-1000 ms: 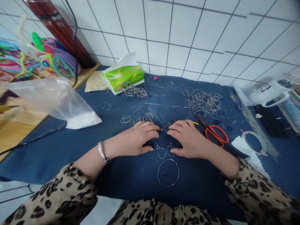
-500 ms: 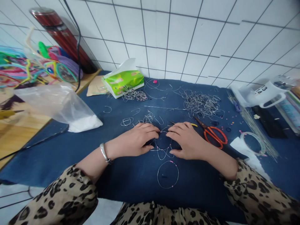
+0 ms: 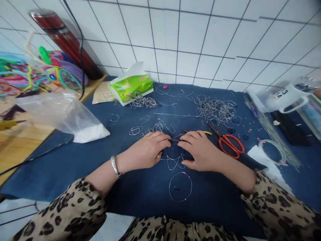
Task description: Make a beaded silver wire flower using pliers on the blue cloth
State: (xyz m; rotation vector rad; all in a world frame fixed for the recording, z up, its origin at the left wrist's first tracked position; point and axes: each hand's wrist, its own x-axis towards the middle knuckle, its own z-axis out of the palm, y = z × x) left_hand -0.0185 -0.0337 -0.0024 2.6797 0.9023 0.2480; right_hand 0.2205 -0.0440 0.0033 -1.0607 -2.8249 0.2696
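A beaded wire piece, made of thin loops with small pink beads, lies on the blue cloth between my hands. My left hand is closed at its left edge, fingers curled and thumb tucked under. From the right, my right hand has bent fingers on the upper ring, its thumb lower down by the side loops. The fingertips hide part of the wire. Nearer to me lies a separate wire ring with pink beads, a small dark bit inside it. Pliers with yellow handles are partly covered by my right hand.
Orange-handled scissors lie right of my right hand. Beyond are a wire tangle, loose wire bits and a green tissue pack. A plastic bag sits left; a tape roll and white mug stand right.
My left thumb has drawn in toward the fingers, and the left wrist has shifted slightly right. The right hand stays nearly still on the wire. The view has shifted a little.
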